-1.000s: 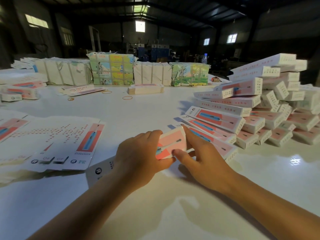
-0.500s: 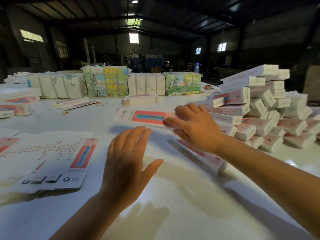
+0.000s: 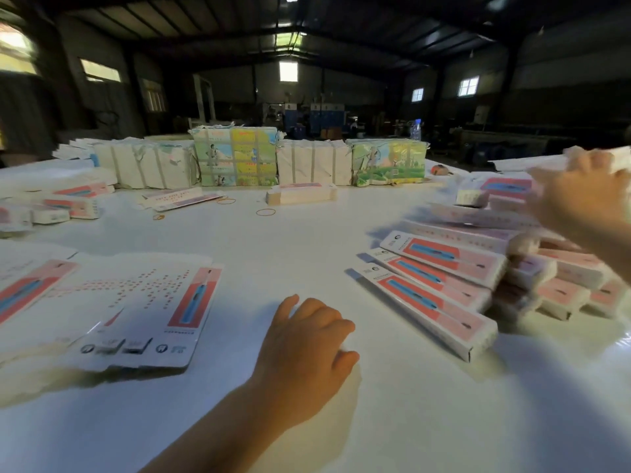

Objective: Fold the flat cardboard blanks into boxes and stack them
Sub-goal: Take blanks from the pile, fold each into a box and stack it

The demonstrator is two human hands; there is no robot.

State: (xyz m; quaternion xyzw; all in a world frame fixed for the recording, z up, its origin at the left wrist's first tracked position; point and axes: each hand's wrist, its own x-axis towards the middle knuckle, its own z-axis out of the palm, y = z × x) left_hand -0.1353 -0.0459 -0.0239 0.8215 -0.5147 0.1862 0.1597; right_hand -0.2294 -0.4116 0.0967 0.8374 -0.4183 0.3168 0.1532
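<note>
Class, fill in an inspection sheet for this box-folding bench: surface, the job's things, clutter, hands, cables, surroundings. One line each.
Surface: white table, glossy, with reflections at the near edge.
Job's things: flat blanks lie at the left; folded boxes are stacked at the right; one box is in the right hand, blurred.
Clutter: rubber bands lie loose mid-table; wrapped bundles line the far edge; a water bottle stands behind them.
Hands: left hand rests on the table, holding nothing; right hand is raised over the stack, its grip on the box.
Cables: nothing seen.
Surroundings: dim warehouse with small windows.
</note>
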